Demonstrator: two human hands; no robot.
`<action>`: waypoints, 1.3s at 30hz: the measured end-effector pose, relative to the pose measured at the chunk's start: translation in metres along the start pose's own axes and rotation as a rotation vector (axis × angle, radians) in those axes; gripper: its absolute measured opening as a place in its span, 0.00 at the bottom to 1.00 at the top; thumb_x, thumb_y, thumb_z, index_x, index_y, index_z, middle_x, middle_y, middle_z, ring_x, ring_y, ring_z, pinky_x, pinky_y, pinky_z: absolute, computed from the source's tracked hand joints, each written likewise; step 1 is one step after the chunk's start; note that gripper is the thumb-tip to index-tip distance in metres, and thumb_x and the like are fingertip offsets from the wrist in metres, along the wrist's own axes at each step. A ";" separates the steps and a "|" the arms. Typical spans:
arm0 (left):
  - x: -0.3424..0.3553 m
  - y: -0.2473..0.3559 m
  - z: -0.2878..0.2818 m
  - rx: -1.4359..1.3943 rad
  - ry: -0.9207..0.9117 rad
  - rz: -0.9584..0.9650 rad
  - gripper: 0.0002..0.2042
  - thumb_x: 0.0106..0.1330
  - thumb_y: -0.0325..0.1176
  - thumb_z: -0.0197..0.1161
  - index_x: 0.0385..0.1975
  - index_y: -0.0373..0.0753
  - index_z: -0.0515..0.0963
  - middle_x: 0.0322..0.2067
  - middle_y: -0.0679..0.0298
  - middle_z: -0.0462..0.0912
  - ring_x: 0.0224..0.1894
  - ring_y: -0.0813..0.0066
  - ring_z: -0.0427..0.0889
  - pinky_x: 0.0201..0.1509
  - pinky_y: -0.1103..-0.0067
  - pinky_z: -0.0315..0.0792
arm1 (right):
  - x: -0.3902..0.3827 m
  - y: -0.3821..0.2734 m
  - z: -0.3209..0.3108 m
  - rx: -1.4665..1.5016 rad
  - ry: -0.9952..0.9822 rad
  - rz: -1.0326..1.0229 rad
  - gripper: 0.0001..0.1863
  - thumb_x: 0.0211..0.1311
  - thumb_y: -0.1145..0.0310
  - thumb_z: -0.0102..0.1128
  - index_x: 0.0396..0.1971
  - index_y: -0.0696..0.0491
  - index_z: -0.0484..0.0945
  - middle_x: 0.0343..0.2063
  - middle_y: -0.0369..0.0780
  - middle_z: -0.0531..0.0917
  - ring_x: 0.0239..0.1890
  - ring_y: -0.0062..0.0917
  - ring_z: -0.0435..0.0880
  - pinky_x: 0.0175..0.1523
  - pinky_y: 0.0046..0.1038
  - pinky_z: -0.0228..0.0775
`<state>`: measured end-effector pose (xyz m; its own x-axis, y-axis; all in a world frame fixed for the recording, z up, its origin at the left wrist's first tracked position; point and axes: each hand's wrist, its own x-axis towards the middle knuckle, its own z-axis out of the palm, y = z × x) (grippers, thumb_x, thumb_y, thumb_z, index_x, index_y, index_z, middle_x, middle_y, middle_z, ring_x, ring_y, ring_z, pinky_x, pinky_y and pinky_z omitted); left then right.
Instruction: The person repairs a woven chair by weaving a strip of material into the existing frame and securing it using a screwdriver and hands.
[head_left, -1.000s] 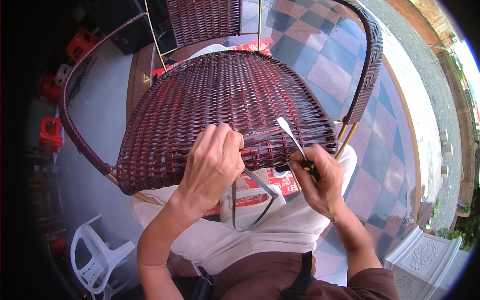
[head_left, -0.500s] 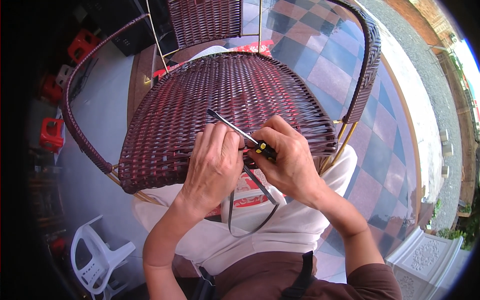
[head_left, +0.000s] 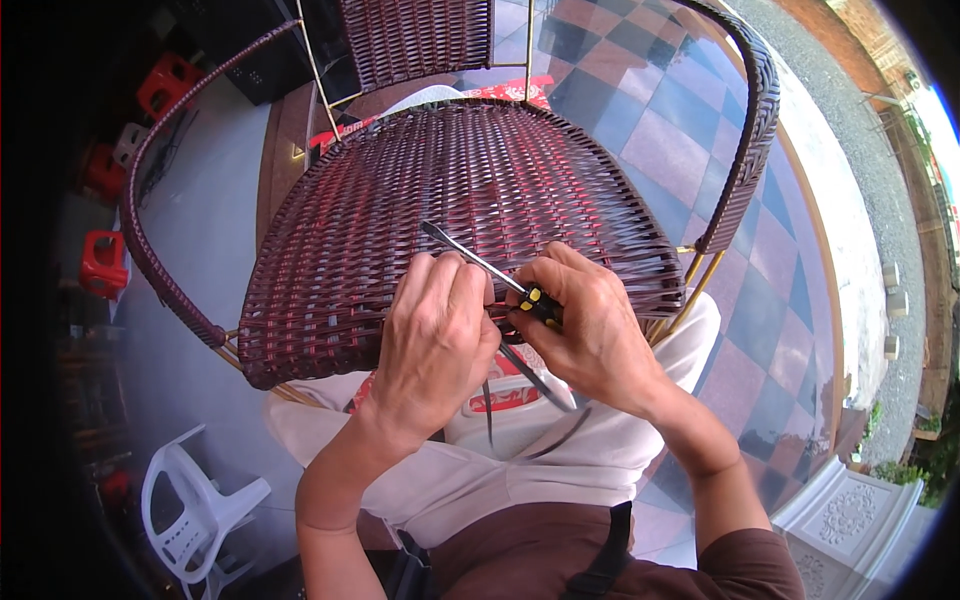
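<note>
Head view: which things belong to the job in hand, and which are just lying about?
In the job: woven chair; screwdriver, in the right hand; dark strip, hanging by the left hand.
Apparently unrelated: white plastic chair; red stools.

Woven wicker chair [head_left: 460,190], screwdriver [head_left: 485,266] and loose dark strip [head_left: 540,378] at the seat's front edge.
The chair's seat and curved arms are glossy dark reddish-brown weave on a gold-coloured metal frame, backrest at the far side; the screwdriver, flat-bladed with a black-and-yellow handle, slants over the seat, tip toward the upper left; the thin, flat strip hangs below the edge, partly blurred.
</note>
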<state>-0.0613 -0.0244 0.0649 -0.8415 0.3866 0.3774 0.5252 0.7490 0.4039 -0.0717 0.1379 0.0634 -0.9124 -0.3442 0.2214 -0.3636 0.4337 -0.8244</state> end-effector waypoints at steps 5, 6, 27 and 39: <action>-0.012 -0.008 0.013 0.018 0.216 0.123 0.12 0.40 0.13 0.58 0.26 0.32 0.70 0.24 0.58 0.71 0.27 0.60 0.71 0.30 0.70 0.67 | 0.001 0.002 -0.001 0.033 -0.002 -0.021 0.08 0.41 0.80 0.62 0.24 0.62 0.73 0.20 0.44 0.71 0.26 0.36 0.72 0.31 0.32 0.63; -0.016 -0.012 0.018 0.013 0.317 0.181 0.12 0.39 0.13 0.58 0.26 0.32 0.71 0.24 0.58 0.72 0.26 0.60 0.72 0.29 0.71 0.68 | 0.002 0.002 -0.003 0.037 -0.031 -0.014 0.08 0.40 0.79 0.61 0.24 0.62 0.73 0.21 0.44 0.71 0.25 0.36 0.72 0.31 0.32 0.63; -0.021 -0.007 0.029 0.092 0.478 0.213 0.11 0.41 0.11 0.62 0.23 0.33 0.73 0.21 0.59 0.73 0.22 0.64 0.73 0.25 0.75 0.70 | 0.088 0.020 -0.018 0.086 -0.809 -0.385 0.09 0.39 0.77 0.65 0.25 0.61 0.77 0.26 0.41 0.79 0.30 0.33 0.80 0.39 0.33 0.71; -0.026 0.003 0.035 0.089 0.517 0.065 0.11 0.43 0.12 0.63 0.25 0.33 0.74 0.23 0.59 0.75 0.24 0.64 0.74 0.27 0.75 0.71 | 0.083 0.031 -0.010 0.261 -0.761 -0.414 0.08 0.40 0.78 0.67 0.24 0.59 0.78 0.25 0.38 0.79 0.30 0.29 0.80 0.36 0.31 0.71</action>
<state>-0.0422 -0.0135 0.0277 -0.6236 0.1346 0.7701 0.5424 0.7839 0.3021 -0.1607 0.1310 0.0610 -0.3138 -0.9285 0.1987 -0.4963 -0.0181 -0.8680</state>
